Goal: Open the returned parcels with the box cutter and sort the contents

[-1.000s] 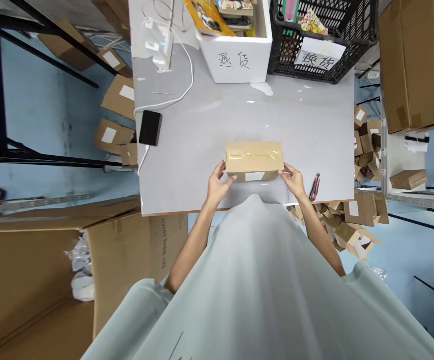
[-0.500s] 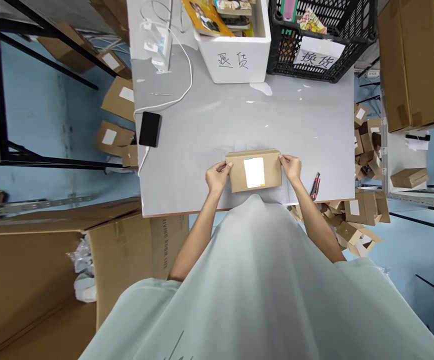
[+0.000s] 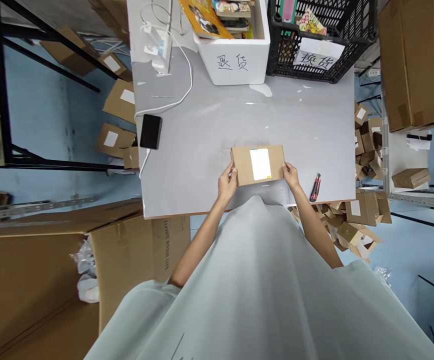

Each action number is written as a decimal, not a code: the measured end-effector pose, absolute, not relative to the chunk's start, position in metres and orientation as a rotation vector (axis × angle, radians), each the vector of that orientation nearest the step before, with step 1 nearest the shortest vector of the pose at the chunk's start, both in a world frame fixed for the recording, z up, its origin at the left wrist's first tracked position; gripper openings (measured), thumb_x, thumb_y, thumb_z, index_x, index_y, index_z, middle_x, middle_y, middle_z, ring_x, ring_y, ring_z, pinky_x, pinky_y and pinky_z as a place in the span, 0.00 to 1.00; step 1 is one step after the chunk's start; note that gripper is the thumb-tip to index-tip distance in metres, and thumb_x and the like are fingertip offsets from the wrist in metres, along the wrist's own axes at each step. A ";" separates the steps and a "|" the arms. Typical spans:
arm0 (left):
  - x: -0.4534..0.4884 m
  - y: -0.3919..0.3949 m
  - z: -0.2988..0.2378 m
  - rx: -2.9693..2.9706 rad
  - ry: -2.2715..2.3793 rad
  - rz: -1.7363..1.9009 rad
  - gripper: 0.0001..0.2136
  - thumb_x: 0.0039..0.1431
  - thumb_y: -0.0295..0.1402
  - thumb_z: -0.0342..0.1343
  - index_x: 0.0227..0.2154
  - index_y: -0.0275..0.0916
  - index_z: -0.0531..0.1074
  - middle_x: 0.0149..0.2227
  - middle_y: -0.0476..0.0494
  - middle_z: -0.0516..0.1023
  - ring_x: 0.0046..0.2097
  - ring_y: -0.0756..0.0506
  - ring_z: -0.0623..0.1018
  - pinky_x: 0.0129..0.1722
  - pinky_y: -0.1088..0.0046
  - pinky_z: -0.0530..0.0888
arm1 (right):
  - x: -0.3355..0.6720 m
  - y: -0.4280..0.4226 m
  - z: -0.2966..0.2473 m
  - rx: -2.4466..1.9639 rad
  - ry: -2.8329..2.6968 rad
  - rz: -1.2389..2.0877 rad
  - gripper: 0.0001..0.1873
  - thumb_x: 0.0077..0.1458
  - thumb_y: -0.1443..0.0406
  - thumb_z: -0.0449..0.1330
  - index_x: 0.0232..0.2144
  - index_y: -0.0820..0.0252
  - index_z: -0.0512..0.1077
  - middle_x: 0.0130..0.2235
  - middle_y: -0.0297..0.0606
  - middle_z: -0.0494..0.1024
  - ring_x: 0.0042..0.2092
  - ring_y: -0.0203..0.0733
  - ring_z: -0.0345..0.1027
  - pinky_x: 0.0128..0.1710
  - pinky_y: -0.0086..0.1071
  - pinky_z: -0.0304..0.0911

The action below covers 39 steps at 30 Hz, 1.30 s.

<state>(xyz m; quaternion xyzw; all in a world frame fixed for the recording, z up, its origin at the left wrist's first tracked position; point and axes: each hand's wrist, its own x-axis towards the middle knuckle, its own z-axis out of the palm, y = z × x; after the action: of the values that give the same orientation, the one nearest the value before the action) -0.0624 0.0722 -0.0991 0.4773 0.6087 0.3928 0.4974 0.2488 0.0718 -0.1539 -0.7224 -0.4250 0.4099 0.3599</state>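
Note:
A small brown cardboard box point(image 3: 242, 167) with a white label point(image 3: 261, 164) on its upper face is held between my two hands near the front of the table. My left hand point(image 3: 227, 184) grips its left end, fingers along the side. At the right end, my right hand point(image 3: 291, 175) pinches the edge, with part of the fingers hidden by the box. A red and black utility knife point(image 3: 315, 187) lies on the table to the right of my right hand.
On the grey table point(image 3: 202, 120) stand a white bin point(image 3: 235, 62) of books and a black crate point(image 3: 314, 70) at the back. A black phone point(image 3: 150, 131), white cable and power strip point(image 3: 163, 55) lie left. A large open carton point(image 3: 127, 250) stands front left.
The box has shifted slightly away from me and to the right, and its face is turned more toward the camera. My left hand has moved right and lower along its end.

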 end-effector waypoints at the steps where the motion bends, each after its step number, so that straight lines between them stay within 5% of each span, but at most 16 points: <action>1: -0.058 0.071 -0.095 1.203 1.450 0.966 0.29 0.74 0.56 0.57 0.66 0.42 0.78 0.68 0.33 0.79 0.72 0.33 0.75 0.75 0.48 0.69 | 0.254 0.071 -0.157 -1.900 -1.059 1.030 0.33 0.65 0.37 0.53 0.42 0.58 0.80 0.46 0.46 0.88 0.50 0.51 0.79 0.56 0.40 0.74; 6: -0.022 0.078 -0.095 1.152 1.382 0.930 0.37 0.60 0.53 0.73 0.68 0.41 0.73 0.72 0.29 0.73 0.74 0.30 0.71 0.74 0.46 0.70 | 0.287 0.075 -0.167 -2.039 -0.877 0.967 0.26 0.64 0.42 0.49 0.29 0.54 0.70 0.34 0.40 0.81 0.40 0.47 0.71 0.46 0.37 0.71; 15: 0.013 0.082 -0.104 1.144 1.156 0.857 0.39 0.61 0.58 0.69 0.68 0.41 0.71 0.66 0.29 0.79 0.62 0.33 0.82 0.61 0.52 0.81 | 0.299 0.071 -0.171 -1.983 -0.823 1.027 0.23 0.63 0.44 0.50 0.28 0.53 0.68 0.30 0.34 0.75 0.37 0.44 0.66 0.41 0.35 0.67; 21: -0.013 0.081 -0.103 1.143 1.314 0.883 0.43 0.58 0.57 0.73 0.72 0.44 0.68 0.71 0.27 0.72 0.65 0.31 0.79 0.62 0.50 0.80 | 0.292 0.065 -0.164 -1.922 -0.823 1.060 0.26 0.64 0.41 0.53 0.36 0.55 0.75 0.38 0.41 0.83 0.44 0.48 0.73 0.49 0.39 0.71; 26: -0.039 0.069 -0.090 1.298 1.468 0.936 0.27 0.69 0.55 0.64 0.62 0.43 0.79 0.67 0.31 0.76 0.66 0.33 0.78 0.63 0.54 0.80 | 0.273 0.062 -0.153 -1.875 -0.869 1.098 0.30 0.62 0.40 0.57 0.43 0.59 0.80 0.48 0.48 0.87 0.52 0.51 0.77 0.57 0.43 0.72; 33: -0.066 0.065 -0.106 1.094 1.503 0.893 0.26 0.72 0.49 0.62 0.66 0.41 0.76 0.68 0.31 0.77 0.66 0.34 0.79 0.69 0.52 0.76 | 0.225 0.060 -0.121 -2.004 -1.090 1.081 0.27 0.68 0.46 0.55 0.46 0.59 0.82 0.47 0.48 0.87 0.50 0.56 0.81 0.57 0.49 0.74; 39: -0.101 0.075 -0.138 0.913 1.602 0.909 0.24 0.71 0.38 0.60 0.67 0.41 0.73 0.69 0.35 0.78 0.70 0.37 0.76 0.75 0.52 0.69 | 0.166 0.036 -0.061 -1.897 -1.495 0.923 0.31 0.72 0.54 0.57 0.69 0.63 0.73 0.66 0.57 0.77 0.69 0.61 0.71 0.72 0.54 0.66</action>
<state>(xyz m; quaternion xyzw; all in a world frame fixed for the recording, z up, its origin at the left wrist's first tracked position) -0.1014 0.0752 -0.1383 0.3804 0.6671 0.3786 0.5166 0.1655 0.0361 -0.0613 -0.7055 -0.5561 0.3432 0.2744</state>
